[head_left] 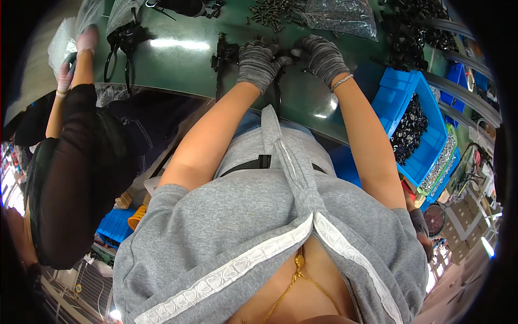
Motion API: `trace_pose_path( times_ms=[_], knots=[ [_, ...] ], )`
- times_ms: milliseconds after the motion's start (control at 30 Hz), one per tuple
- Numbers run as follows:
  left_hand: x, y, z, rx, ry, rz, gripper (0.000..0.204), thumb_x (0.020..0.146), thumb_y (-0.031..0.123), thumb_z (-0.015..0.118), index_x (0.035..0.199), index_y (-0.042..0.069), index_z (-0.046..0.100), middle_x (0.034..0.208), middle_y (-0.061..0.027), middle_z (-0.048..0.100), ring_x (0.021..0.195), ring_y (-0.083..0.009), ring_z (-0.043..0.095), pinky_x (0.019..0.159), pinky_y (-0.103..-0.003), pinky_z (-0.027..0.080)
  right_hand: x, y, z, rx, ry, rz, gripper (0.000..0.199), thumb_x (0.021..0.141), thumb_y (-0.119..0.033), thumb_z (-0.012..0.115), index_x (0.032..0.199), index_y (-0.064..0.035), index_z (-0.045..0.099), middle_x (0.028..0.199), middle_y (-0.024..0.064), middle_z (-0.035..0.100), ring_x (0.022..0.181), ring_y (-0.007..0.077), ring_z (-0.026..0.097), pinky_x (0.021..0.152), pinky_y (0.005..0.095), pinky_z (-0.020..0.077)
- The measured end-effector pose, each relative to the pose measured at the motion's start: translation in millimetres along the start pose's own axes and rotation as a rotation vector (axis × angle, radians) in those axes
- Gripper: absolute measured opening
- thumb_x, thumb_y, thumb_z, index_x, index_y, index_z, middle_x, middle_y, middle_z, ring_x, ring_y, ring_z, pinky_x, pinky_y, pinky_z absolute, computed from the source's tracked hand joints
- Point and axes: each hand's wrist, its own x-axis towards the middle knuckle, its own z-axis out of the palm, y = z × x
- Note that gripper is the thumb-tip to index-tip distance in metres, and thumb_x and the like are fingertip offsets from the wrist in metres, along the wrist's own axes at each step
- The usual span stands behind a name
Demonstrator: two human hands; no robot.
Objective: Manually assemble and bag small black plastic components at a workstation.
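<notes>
My left hand (258, 65), in a grey knit glove, is closed around a black part at the table's near edge. From it a long thin black arm (279, 92) reaches down toward me. Just left of that hand, a similar black part (224, 54) with a slim arm lies on the green table (183, 62). My right hand (324, 58), also gloved in grey, has its fingers curled together close beside the left. What sits in its fingertips is too small and hidden to make out.
Loose bolt-like pieces (270, 13) and a clear plastic bag (342, 19) lie at the back. Small black parts (415, 24) are heaped at far right, above a blue bin (396, 89). On the left, a co-worker's gloved hands (86, 40) handle clear wrap near black parts (127, 40).
</notes>
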Motion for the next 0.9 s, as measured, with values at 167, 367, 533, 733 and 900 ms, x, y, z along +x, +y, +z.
trace_pose_path(
  times_ms=[167,367,533,733,900],
  knots=[
    [0.6,2.6,-1.4,0.035,-0.018,0.007,0.066,0.082,0.067,0.055,0.125,0.017,0.065,0.132,-0.0186,0.058,0.127,-0.0319,0.051,0.109,-0.047,0.031,-7.3,1.6,7.5,0.016,0.133,-0.031,0.027,0.092,-0.033,0.062,0.111,-0.0151,0.069,0.107,0.0131,0.067,0.104,0.0316,0.063,0.092,0.0421,0.0485],
    [0.1,5.1,-5.5,0.011,-0.046,0.004,0.063,0.080,0.066,0.060,0.122,0.020,0.067,0.136,-0.0206,0.055,0.127,-0.0347,0.050,0.109,-0.047,0.033,-3.0,19.6,28.1,0.012,0.264,-0.102,0.025,0.092,-0.031,0.062,0.110,-0.0153,0.069,0.107,0.0129,0.067,0.104,0.0319,0.062,0.092,0.0425,0.0488],
    [-0.2,7.8,-8.2,0.051,-0.046,0.027,0.065,0.081,0.066,0.058,0.122,0.016,0.066,0.134,-0.0209,0.056,0.126,-0.0346,0.051,0.109,-0.046,0.033,-7.8,8.1,17.4,0.067,0.232,-0.056,0.026,0.092,-0.030,0.063,0.112,-0.0148,0.069,0.106,0.0137,0.067,0.103,0.0322,0.063,0.091,0.0420,0.0495],
    [0.1,7.1,-9.2,0.062,-0.065,0.031,0.064,0.081,0.067,0.058,0.122,0.018,0.067,0.130,-0.0213,0.059,0.123,-0.0348,0.053,0.107,-0.047,0.035,-11.9,7.5,3.7,0.086,0.073,-0.057,0.027,0.092,-0.027,0.064,0.115,-0.0148,0.069,0.109,0.0136,0.068,0.103,0.0312,0.064,0.091,0.0400,0.0498],
    [0.8,5.3,-6.5,0.010,-0.091,0.021,0.062,0.081,0.066,0.059,0.122,0.020,0.067,0.128,-0.0211,0.059,0.122,-0.0348,0.054,0.105,-0.046,0.037,-7.3,7.2,-1.4,-0.002,0.012,-0.058,0.027,0.094,-0.027,0.060,0.117,-0.0146,0.068,0.112,0.0129,0.067,0.104,0.0308,0.064,0.091,0.0392,0.0498]
  ],
)
